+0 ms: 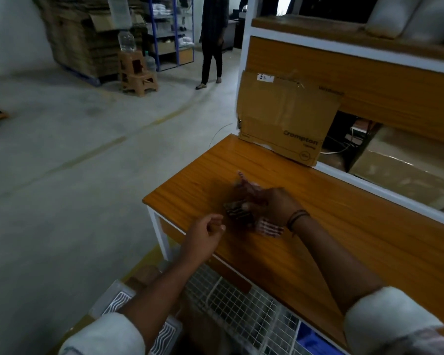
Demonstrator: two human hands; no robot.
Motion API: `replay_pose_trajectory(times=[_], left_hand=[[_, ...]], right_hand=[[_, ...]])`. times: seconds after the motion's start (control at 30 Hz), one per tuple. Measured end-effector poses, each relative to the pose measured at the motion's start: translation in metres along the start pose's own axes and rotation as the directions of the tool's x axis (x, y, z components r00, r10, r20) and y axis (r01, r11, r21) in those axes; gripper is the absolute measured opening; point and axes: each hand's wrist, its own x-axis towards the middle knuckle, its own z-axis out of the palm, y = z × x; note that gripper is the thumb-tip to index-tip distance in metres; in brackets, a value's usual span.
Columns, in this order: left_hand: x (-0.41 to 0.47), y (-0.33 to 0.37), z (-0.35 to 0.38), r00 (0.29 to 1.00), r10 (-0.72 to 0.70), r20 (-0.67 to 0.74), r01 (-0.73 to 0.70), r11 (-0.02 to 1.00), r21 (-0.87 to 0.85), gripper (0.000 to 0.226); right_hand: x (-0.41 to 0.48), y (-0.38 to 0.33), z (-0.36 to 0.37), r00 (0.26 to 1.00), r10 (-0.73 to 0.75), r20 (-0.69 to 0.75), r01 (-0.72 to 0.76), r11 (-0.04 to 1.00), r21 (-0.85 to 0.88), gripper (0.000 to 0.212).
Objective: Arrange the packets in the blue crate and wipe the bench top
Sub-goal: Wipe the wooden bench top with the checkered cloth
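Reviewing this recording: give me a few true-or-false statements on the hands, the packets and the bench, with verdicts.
1. The right hand grips packets over the bench top. True.
2. The left hand holds a cloth. False: it holds nothing, its fingers loosely curled.
3. A cardboard box stands at the back of the bench top. True.
4. The packets lie in the blue crate. False: they are up at the bench top, and the crate sits lower, at the near edge of the view.
5. Nobody else is in view. False: a person stands in the background.
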Motion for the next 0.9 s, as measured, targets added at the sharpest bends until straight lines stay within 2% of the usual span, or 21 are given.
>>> replay_pose_trajectory(times=[0.07, 0.13, 0.2, 0.3, 0.4, 0.47, 0.53, 0.6, 0.7, 0.77, 0.8, 0.83, 0.9], left_hand=[[0.005, 0.0, 0.004, 0.999, -0.017, -0.031, 0.018, 0.999, 0.033, 0.024], [0.009, -0.001, 0.008, 0.997, 0.001, -0.075, 0.004, 0.998, 0.055, 0.023], [0.013, -0.004, 0.01, 0.99, 0.033, -0.139, -0.021, 0.996, 0.086, 0.022], [0.021, -0.013, 0.012, 0.974, 0.08, -0.213, -0.048, 0.987, 0.151, 0.021], [0.03, -0.022, 0.013, 0.963, 0.125, -0.239, -0.074, 0.975, 0.211, 0.021], [0.036, -0.028, 0.013, 0.956, 0.159, -0.248, -0.085, 0.954, 0.286, 0.023], [0.042, -0.033, 0.011, 0.947, 0.201, -0.25, -0.083, 0.906, 0.414, 0.025], [0.05, -0.041, 0.005, 0.95, 0.237, -0.201, -0.071, 0.796, 0.601, 0.031], [0.061, -0.054, -0.005, 0.989, 0.144, -0.016, -0.075, 0.603, 0.794, 0.057], [0.071, -0.059, -0.012, 0.997, 0.052, 0.057, -0.077, 0.568, 0.819, 0.067], [0.076, -0.06, -0.015, 0.997, 0.021, 0.072, -0.071, 0.574, 0.816, 0.069], [0.081, -0.059, -0.017, 0.997, 0.0, 0.075, -0.061, 0.58, 0.812, 0.071], [0.092, -0.059, -0.02, 0.998, -0.024, 0.058, -0.034, 0.578, 0.815, 0.075]], right_hand=[[-0.006, 0.003, 0.013, 0.999, -0.053, -0.012, 0.054, 0.973, 0.225, 0.057], [-0.003, 0.016, 0.023, 0.992, -0.017, -0.127, 0.056, 0.95, 0.309, 0.06], [0.006, 0.029, 0.034, 0.983, -0.047, -0.177, 0.085, 0.973, 0.213, 0.048], [0.024, 0.04, 0.059, 0.975, -0.189, -0.112, 0.188, 0.982, -0.021, 0.032], [0.045, 0.043, 0.08, 0.965, -0.258, -0.051, 0.252, 0.962, -0.101, 0.055], [0.054, 0.037, 0.089, 0.987, -0.162, 0.007, 0.162, 0.982, -0.099, 0.08], [0.054, 0.03, 0.104, 0.997, -0.066, 0.045, 0.071, 0.987, -0.142, 0.094], [0.047, 0.017, 0.118, 0.994, -0.068, 0.084, 0.085, 0.972, -0.218, 0.091], [0.035, 0.013, 0.124, 0.936, -0.296, 0.189, 0.336, 0.912, -0.235, 0.079], [0.035, 0.034, 0.119, 0.868, -0.465, 0.176, 0.495, 0.842, -0.217, 0.073], [0.04, 0.047, 0.113, 0.868, -0.477, 0.139, 0.497, 0.84, -0.217, 0.073], [0.049, 0.06, 0.106, 0.902, -0.419, 0.104, 0.432, 0.872, -0.229, 0.078], [0.073, 0.077, 0.096, 0.991, -0.114, 0.064, 0.127, 0.958, -0.259, 0.084]])
